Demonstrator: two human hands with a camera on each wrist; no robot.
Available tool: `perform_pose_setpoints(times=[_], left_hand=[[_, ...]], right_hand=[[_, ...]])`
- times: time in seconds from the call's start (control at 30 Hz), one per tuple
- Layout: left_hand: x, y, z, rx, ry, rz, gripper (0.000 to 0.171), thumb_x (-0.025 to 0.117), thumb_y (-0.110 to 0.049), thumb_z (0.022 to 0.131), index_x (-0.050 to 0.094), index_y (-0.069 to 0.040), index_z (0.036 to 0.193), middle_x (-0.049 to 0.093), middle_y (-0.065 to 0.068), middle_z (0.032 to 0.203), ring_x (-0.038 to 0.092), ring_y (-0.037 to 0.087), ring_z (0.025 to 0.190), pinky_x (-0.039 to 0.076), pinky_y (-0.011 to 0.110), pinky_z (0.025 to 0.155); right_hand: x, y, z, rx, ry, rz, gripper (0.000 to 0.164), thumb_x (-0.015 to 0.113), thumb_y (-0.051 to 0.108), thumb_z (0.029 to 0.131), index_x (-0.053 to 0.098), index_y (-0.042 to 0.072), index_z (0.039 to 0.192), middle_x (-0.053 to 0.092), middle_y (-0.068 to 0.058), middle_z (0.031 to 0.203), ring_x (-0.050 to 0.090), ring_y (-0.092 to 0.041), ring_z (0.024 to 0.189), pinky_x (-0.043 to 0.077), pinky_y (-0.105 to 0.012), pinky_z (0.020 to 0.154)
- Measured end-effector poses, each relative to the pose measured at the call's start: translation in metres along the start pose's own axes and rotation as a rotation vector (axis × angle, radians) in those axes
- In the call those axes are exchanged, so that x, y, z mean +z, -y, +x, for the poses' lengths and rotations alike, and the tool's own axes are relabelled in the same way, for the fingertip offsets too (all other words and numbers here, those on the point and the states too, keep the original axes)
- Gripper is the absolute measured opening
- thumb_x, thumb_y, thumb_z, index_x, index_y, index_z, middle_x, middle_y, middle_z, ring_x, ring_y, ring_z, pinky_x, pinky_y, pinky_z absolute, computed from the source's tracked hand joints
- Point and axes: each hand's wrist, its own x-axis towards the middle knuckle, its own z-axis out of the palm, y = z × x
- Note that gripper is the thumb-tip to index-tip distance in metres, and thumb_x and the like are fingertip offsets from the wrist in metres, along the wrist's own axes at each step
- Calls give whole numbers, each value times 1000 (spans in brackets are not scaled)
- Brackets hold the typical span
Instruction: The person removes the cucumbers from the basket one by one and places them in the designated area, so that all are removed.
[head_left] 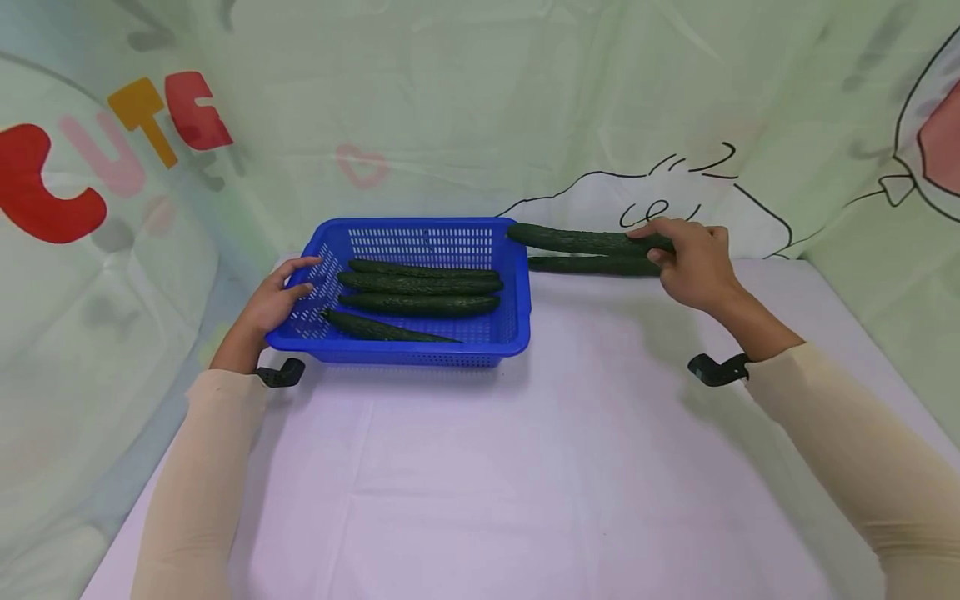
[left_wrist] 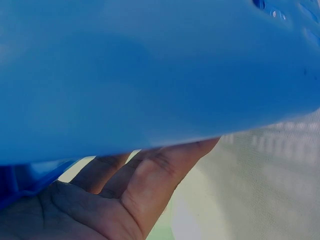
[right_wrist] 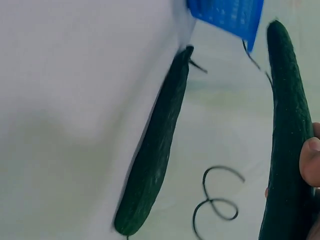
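Observation:
A long green cucumber (head_left: 577,241) is gripped near its right end by my right hand (head_left: 697,260), its far tip overlapping the basket's right rim in the head view. Below it, another cucumber (right_wrist: 155,145) lies on the table by the back wall. My left hand (head_left: 273,304) holds the left rim of the blue plastic basket (head_left: 405,357), fingers over the edge. Several cucumbers (head_left: 420,305) lie side by side inside the basket. The left wrist view is mostly filled by the blue basket wall (left_wrist: 150,75), with the left hand's fingers (left_wrist: 160,172) under its edge.
A white cloth covers the table (head_left: 480,483). Pale printed curtains (head_left: 450,108) with letters and drawings hang behind and at both sides, close to the basket's back. A dark wrist camera (head_left: 718,369) sits at the right wrist, another (head_left: 281,372) at the left.

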Motion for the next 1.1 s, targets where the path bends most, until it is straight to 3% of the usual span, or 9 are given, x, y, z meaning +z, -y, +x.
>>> perform_pose_setpoints(times=[0.1,0.2,0.3,0.4,0.67,1.1], left_hand=[[1,0,0,1,0,-3,49,43,-20,104,34,-29,152,11,11,167,34,49,141,40,66,104],[1,-1,0,3,-2,0,49,42,-20,104,34,-28,152,11,11,166,34,50,141,40,66,103],[1,-1,0,2,-5,1,49,42,-19,104,34,-28,152,12,12,166,35,50,140,40,66,103],[1,-2,0,2,-6,2,49,42,-19,104,34,-28,152,13,13,166,36,50,139,42,65,102],[1,-1,0,2,-7,0,49,41,-19,105,34,-28,152,13,14,166,35,51,139,41,66,102],[2,-1,-2,1,-16,17,50,41,-20,105,34,-31,153,11,13,166,33,52,140,40,67,102]], right_hand=[[-1,-11,1,41,5,7,36,51,-4,95,64,11,125,66,-23,86,57,-39,92,20,-60,97],[2,-21,3,79,37,9,35,51,-3,96,63,10,126,68,-26,105,57,-44,101,20,-61,96],[8,-29,4,120,88,27,34,50,0,98,60,9,129,61,-27,128,55,-49,110,19,-62,97],[13,-35,5,151,124,58,34,50,1,99,57,8,131,53,-28,139,53,-51,113,17,-62,98],[24,-51,9,170,186,54,32,51,3,99,57,10,130,52,-29,140,46,-52,125,15,-62,97],[48,-56,12,96,267,-16,32,56,2,96,64,14,124,60,-23,132,57,-41,106,19,-59,89]])
